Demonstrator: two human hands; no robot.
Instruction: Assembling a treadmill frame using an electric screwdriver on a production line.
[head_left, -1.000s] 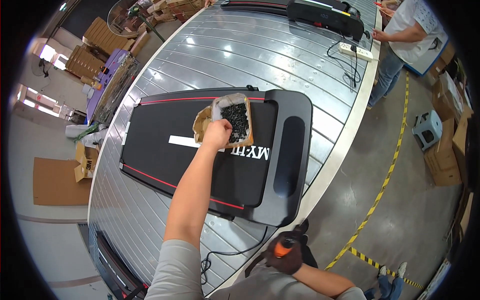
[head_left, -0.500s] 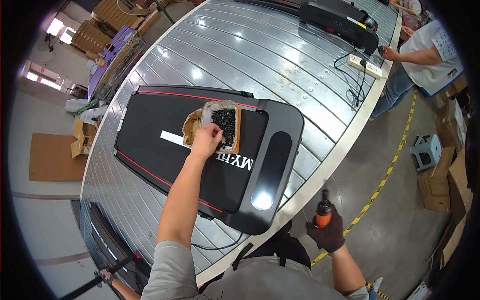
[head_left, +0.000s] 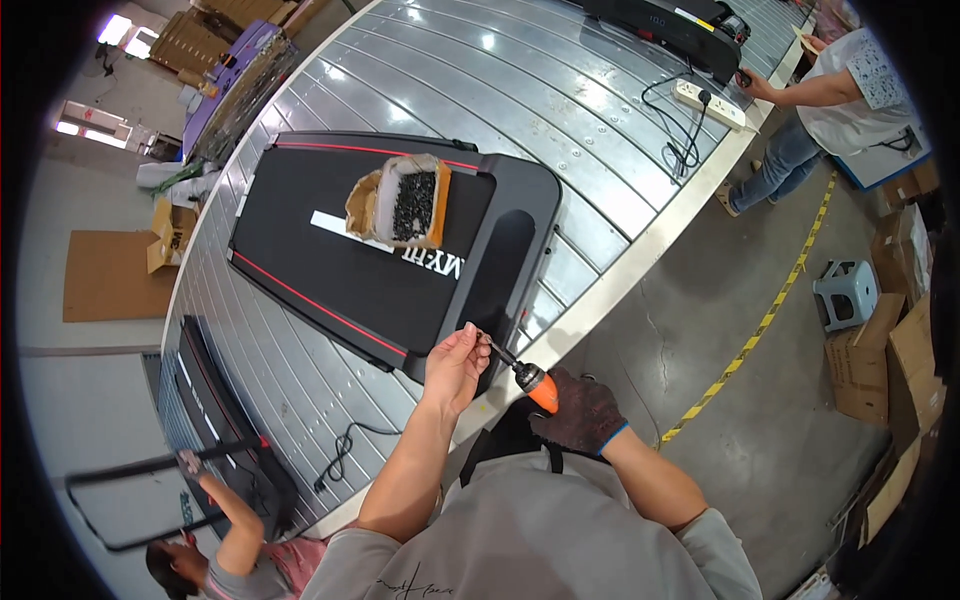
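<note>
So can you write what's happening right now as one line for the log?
left hand: bare, pinching tip of driver bit | right hand: dark glove, gripping orange power screwdriver | treadmill: flat on conveyor, box of black screws on its belt

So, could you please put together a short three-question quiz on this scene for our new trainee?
1. True or false: the right hand, in a dark glove, holds the orange power screwdriver.
2. What is the bare left hand doing? A) pinching at the screwdriver's bit B) reaching into the box C) holding a cable
3. What lies on the black treadmill belt?

Key: 1 true; 2 A; 3 an open cardboard box of small black parts.
</note>
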